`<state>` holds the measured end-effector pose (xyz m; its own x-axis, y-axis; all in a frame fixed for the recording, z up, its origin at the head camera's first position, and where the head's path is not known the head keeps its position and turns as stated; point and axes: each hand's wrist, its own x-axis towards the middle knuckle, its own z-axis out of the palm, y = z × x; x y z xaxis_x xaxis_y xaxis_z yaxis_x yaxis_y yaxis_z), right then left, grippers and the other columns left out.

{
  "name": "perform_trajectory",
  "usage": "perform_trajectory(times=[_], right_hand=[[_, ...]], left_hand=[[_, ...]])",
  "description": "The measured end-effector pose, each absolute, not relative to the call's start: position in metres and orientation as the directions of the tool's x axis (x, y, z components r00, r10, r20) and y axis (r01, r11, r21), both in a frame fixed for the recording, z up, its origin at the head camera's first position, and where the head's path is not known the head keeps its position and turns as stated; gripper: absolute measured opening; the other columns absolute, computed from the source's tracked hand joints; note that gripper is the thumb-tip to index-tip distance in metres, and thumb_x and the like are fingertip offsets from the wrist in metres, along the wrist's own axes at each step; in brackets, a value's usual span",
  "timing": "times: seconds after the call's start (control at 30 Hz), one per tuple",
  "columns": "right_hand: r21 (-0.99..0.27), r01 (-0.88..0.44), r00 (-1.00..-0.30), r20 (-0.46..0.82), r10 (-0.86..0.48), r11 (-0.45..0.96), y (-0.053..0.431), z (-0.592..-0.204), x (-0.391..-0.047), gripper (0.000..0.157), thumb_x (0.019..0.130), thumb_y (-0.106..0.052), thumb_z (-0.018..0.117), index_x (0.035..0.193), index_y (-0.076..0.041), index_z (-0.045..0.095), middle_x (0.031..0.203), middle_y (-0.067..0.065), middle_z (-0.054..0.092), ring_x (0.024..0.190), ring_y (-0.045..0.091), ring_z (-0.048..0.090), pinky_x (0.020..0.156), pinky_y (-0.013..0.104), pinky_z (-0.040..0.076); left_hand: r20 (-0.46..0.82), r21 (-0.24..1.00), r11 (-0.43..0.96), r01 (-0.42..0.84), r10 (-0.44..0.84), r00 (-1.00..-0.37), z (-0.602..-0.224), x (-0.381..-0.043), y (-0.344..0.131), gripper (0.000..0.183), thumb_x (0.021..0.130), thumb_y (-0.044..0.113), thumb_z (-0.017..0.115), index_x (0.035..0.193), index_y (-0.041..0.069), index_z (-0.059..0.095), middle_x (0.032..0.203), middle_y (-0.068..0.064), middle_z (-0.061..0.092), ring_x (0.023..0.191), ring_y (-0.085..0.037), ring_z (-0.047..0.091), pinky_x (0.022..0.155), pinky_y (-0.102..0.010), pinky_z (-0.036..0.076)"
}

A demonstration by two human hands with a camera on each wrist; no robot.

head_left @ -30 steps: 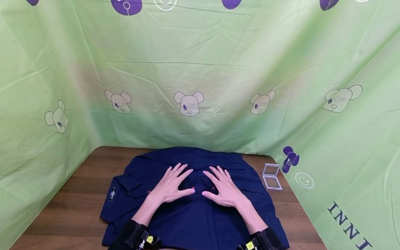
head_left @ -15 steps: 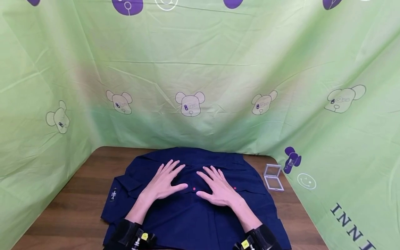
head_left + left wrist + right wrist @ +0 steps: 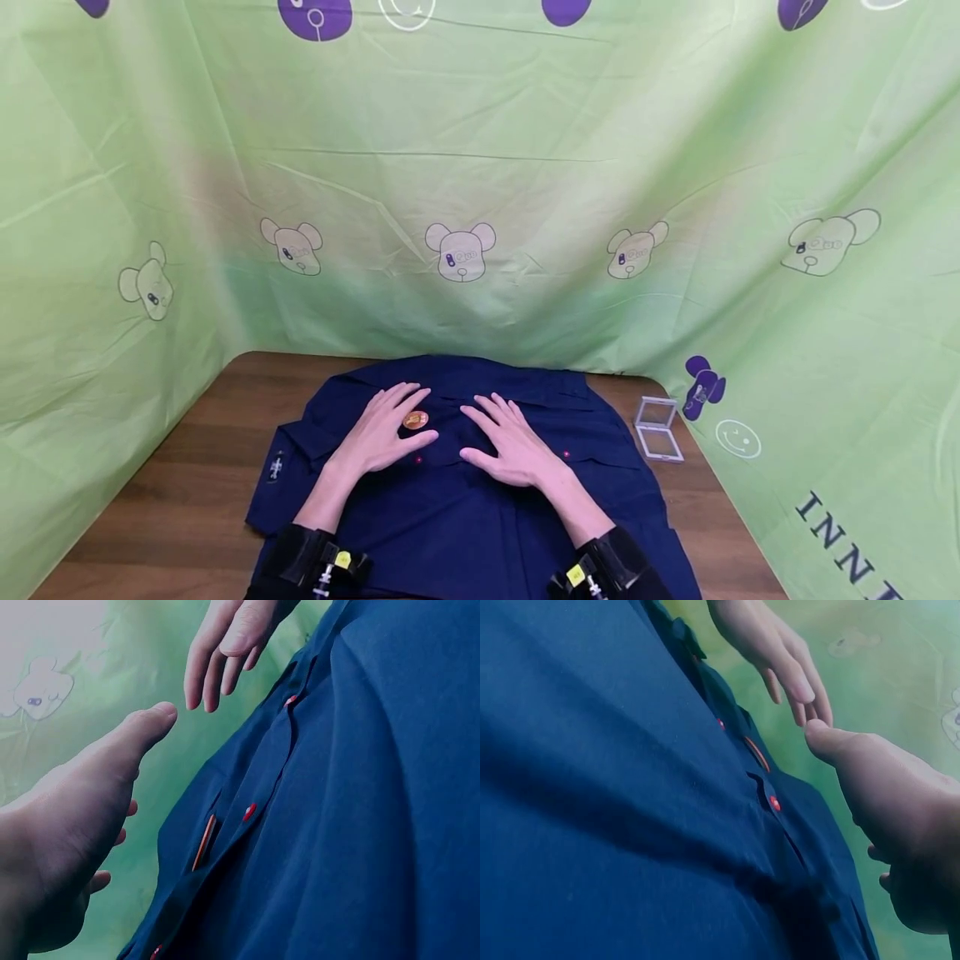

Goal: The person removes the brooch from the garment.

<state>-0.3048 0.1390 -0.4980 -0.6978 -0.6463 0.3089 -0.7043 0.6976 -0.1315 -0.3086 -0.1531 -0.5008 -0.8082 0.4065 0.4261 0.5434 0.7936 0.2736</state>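
Note:
A dark blue shirt-like garment (image 3: 465,533) with small red buttons lies spread on the table. On its upper part rests a flat, round orange-gold badge-like disc (image 3: 416,420), seen nearly edge-on in both wrist views. My left hand (image 3: 378,435) hovers just left of the disc, fingers extended and thumb spread. My right hand (image 3: 510,446) is held over the garment to the right of the disc, its fingers likewise extended. In the left wrist view, a gap shows between the left hand (image 3: 75,825) and the cloth. Neither hand holds anything.
A small clear hinged case (image 3: 658,429) lies unfolded at the table's right side. The garment's folded left part bears a small silvery piece (image 3: 275,467). Brown wooden table (image 3: 172,467) shows around the cloth. Green printed curtains (image 3: 465,150) enclose the back and sides.
Both hands have shifted left above the garment, their fingers staying extended. The round disc, previously hidden, now shows between the left hand's thumb and fingers. The garment and case stay put.

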Motion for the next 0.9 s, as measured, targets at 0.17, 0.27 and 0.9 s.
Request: perform_trajectory(times=[0.17, 0.27, 0.9], right_hand=[[-0.132, -0.719, -0.680, 0.333, -0.653, 0.682, 0.129, -0.498, -0.311, 0.070, 0.103, -0.060, 0.047, 0.159, -0.019, 0.043, 0.161, 0.014, 0.037, 0.150, 0.034, 0.019, 0.117, 0.062, 0.024], [-0.132, -0.724, -0.675, 0.338, -0.656, 0.677, 0.123, -0.498, -0.313, 0.068, 0.104, -0.059, 0.047, 0.158, -0.018, 0.044, 0.160, 0.014, 0.039, 0.150, 0.034, 0.021, 0.116, 0.062, 0.025], [-0.101, -0.788, -0.577, 0.464, -0.672, 0.607, 0.085, -0.498, -0.328, 0.054, 0.104, -0.045, 0.055, 0.144, -0.009, 0.060, 0.142, 0.013, 0.058, 0.140, 0.031, 0.040, 0.115, 0.051, 0.033]], left_hand=[[0.463, 0.276, 0.791, 0.547, 0.389, -0.797, -0.502, -0.312, -0.160, 0.080, 0.091, 0.068, 0.063, 0.152, 0.016, 0.054, 0.153, -0.011, 0.049, 0.143, -0.032, 0.036, 0.113, -0.062, 0.029], [0.479, 0.284, 0.787, 0.548, 0.379, -0.792, -0.502, -0.312, -0.164, 0.079, 0.090, 0.065, 0.065, 0.150, 0.014, 0.056, 0.151, -0.013, 0.051, 0.141, -0.034, 0.039, 0.112, -0.063, 0.031], [0.414, 0.386, 0.808, 0.445, 0.280, -0.867, -0.506, -0.318, -0.193, 0.076, 0.093, 0.060, 0.066, 0.155, 0.018, 0.051, 0.154, -0.013, 0.047, 0.138, -0.036, 0.041, 0.109, -0.062, 0.034]])
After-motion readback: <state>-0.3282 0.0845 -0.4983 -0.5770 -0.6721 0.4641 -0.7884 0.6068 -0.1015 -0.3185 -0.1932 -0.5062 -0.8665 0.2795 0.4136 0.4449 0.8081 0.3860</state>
